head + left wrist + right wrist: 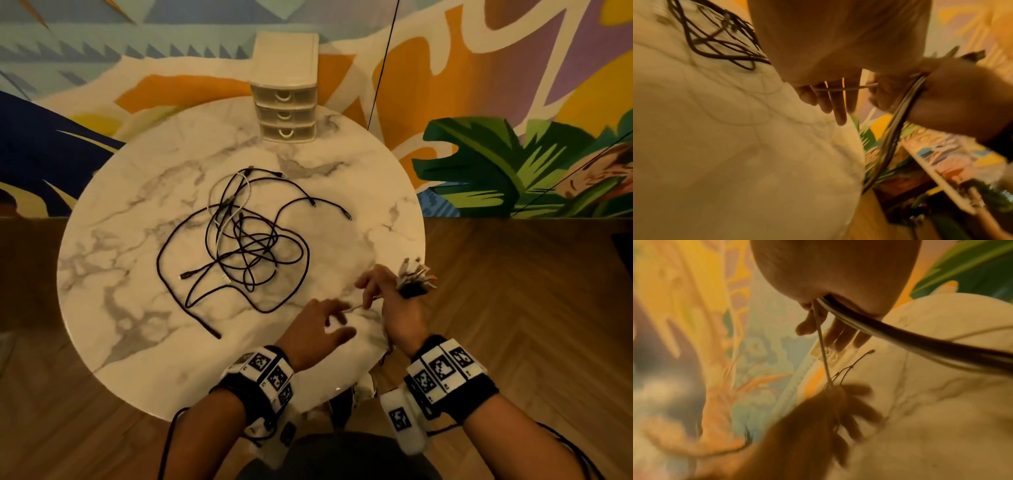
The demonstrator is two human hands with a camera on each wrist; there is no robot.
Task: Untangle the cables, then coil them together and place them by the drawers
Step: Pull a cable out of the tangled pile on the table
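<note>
Head view:
- Counter (137,274): a round marble top is seen, set against a painted wall, with wood floor around it.
- Drawers (286,113): a small three-drawer unit is stood at the far edge of the counter.
- Tangled cables (239,246): a loose heap of black cables with one white cable through it is spread over the middle of the counter, well apart from the drawers.
- Right hand (394,301): a bundle of cables (414,277) is gripped at the counter's near right edge, its connector ends fanned out above the fist.
- Left hand (322,322): it is held just beside the right hand with fingers spread; a thin white cable (356,307) is stretched between the two hands.

Left wrist view:
- Left hand (828,97): the white cable (838,89) is seen lying across the fingers, which are nearly straight; whether it is pinched cannot be told.
- Right hand (953,97): the bundle (906,104) is clasped, its strands hanging down past the counter edge.

Right wrist view:
- Right hand (838,327): the dark bundle (920,339) is held in the palm, and the white cable (823,350) is run from it down to the blurred left hand (838,410).
</note>
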